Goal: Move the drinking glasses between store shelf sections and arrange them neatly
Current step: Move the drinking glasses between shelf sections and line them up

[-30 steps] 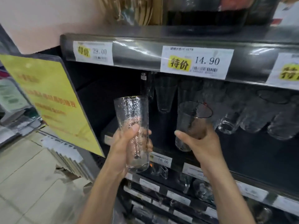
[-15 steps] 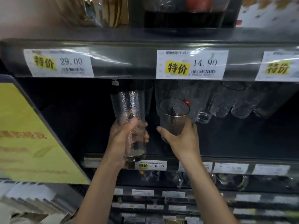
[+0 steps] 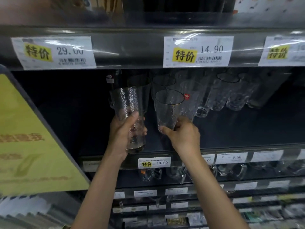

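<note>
My left hand (image 3: 125, 134) grips a tall clear dimpled glass (image 3: 127, 103) round its lower half, upright, just over the dark shelf (image 3: 239, 133). My right hand (image 3: 183, 136) holds a shorter gold-rimmed dimpled glass (image 3: 168, 108) near its base, close to the right of the first glass. Behind them stand more clear glasses (image 3: 231, 93) in a row toward the shelf's right, one with a red sticker (image 3: 187, 96).
The upper shelf edge carries price labels 29.00 (image 3: 52, 52) and 14.90 (image 3: 198, 51). A yellow sign (image 3: 29, 138) juts out at the left. The shelf's left part (image 3: 66, 113) is dark and bare. Glass mugs (image 3: 231, 170) sit on the shelf below.
Both hands have pushed the two glasses deeper into the shelf, and my view has moved closer and turned square to it. The right glass now sits lower, near the row behind.
</note>
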Tool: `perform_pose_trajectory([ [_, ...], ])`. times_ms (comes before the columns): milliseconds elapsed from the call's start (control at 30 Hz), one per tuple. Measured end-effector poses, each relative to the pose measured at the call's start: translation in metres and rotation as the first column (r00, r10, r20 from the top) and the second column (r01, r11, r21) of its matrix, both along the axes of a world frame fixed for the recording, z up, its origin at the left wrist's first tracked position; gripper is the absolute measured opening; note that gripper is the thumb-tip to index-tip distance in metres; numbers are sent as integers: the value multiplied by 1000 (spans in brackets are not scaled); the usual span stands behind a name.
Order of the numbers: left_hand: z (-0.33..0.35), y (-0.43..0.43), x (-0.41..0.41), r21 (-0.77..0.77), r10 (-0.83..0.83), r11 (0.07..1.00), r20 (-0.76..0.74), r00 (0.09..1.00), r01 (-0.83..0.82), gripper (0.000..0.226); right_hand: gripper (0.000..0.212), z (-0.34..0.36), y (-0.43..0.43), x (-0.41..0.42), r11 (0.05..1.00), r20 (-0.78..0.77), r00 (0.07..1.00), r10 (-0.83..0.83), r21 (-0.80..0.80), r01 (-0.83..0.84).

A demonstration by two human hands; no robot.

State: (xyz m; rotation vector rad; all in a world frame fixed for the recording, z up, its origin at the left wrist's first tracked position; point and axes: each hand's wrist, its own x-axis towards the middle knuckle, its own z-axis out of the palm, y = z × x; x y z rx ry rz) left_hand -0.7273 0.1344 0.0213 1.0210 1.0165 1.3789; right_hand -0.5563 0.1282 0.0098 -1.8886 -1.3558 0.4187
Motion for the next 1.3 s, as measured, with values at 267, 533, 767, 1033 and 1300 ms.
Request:
perform_pose_trajectory([
  [267,0,-1,0,30,-44,999,-16,999,45,62,66,0,4,-7,995,36,994,-102,12,102],
  [533,-3,1,0,49,-66,997,-5,998,67,57,57,0,5,-10,994,30,994,-104,29,104],
  [767,-6,4,1,108,-93,990,-19,995,95,60,56,-1,5,-11,992,34,993,-112,66,110],
  [1033,-9,5,0,115,-110,987,3,994,109,61,56,-1,6,-11,992,44,992,-115,48,113],
  [1300,-11,5,-1,130,-133,982,-9,991,133,56,54,0,5,-10,995,38,995,-96,41,95],
])
